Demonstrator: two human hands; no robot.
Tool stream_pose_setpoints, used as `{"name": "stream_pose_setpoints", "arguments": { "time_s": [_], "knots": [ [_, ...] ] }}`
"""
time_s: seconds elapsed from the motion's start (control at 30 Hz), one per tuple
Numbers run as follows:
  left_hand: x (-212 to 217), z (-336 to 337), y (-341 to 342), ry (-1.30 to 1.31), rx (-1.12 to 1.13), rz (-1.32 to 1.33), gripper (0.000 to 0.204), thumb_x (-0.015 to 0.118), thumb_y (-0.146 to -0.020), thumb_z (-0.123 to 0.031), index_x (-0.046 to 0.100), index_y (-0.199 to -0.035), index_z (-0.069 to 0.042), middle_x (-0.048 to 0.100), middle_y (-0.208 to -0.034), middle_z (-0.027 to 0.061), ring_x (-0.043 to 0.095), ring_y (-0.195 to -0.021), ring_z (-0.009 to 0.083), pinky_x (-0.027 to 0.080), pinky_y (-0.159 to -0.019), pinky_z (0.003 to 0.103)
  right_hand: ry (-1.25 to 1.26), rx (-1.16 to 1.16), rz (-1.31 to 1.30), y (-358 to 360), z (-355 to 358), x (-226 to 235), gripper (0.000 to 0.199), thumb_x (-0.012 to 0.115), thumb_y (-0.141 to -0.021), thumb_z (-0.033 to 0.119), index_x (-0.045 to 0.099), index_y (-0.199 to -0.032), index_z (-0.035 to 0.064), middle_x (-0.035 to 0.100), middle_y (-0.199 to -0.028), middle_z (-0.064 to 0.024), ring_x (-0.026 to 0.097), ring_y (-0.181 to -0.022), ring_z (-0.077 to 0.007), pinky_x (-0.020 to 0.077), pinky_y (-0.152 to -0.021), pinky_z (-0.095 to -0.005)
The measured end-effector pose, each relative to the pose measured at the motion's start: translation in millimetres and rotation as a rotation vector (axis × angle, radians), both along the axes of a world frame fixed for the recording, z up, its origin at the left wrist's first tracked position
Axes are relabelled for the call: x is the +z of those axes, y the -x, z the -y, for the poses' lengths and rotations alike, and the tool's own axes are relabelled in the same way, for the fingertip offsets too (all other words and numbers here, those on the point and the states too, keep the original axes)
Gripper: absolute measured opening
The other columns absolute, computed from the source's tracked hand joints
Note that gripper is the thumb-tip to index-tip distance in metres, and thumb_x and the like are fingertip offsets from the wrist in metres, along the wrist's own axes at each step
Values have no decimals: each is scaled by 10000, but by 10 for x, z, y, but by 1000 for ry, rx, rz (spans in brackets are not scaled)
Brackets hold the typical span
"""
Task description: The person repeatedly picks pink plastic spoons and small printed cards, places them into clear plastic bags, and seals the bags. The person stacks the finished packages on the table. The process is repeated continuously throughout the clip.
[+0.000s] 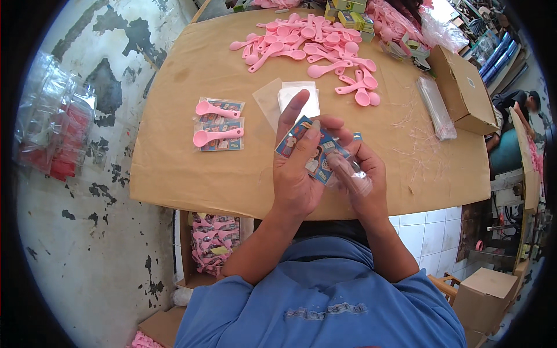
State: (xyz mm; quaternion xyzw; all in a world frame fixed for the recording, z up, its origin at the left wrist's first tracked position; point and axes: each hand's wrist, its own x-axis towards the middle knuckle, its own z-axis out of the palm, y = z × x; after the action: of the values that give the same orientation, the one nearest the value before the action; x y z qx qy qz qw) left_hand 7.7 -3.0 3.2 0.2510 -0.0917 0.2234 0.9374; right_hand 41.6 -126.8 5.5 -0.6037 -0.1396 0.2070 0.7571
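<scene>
Brown table paper (174, 180) lies beneath a blue, cartoon-printed card (318, 163).

Packing workshop, by evidence: brown-covered desk (168, 165); pink spoons (332, 38), heaped, far side; cardboard box (464, 87), right; plastic bags (55, 119), left, against peeling wall (110, 232); second person (515, 100), far right.

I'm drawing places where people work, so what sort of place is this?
Probably a small packing workshop: pink spoons are heaped on a table, two spoons lie on picture cards, and a cardboard box stands near.
</scene>
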Motion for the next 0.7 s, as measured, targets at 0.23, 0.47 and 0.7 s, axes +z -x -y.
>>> {"name": "stream_pose_setpoints", "arguments": {
  "time_s": [0.23,0.47,0.7],
  "knots": [
    [-8,-22,29,82,20,-54,398,518,-1081,-127,438,-1461,-39,653,-1028,112,697,-915,184,601,-828,357,14,-76,225,-44,-164,-78,300,811,-897,124,515,-865,87,507,-778,51,460,-684,-12,379,-589,-194],
    [-120,-401,43,288,143,-150,280,578,-1070,-209,538,-1304,-60,622,-903,40,609,-823,138,550,-845,333,430,57,978,-320,55,262,264,806,-846,70,641,-1050,36,615,-803,-58,554,-627,-115,458,-574,-264],
    [-108,-545,178,251,233,-164,285,609,-1057,-247,567,-1276,-69,647,-927,41,623,-833,143,555,-880,336,815,44,1352,-1432,-65,266,216,690,-900,60,674,-1116,49,695,-1046,-129,657,-1037,-294,532,-871,-412]
  ]
}}
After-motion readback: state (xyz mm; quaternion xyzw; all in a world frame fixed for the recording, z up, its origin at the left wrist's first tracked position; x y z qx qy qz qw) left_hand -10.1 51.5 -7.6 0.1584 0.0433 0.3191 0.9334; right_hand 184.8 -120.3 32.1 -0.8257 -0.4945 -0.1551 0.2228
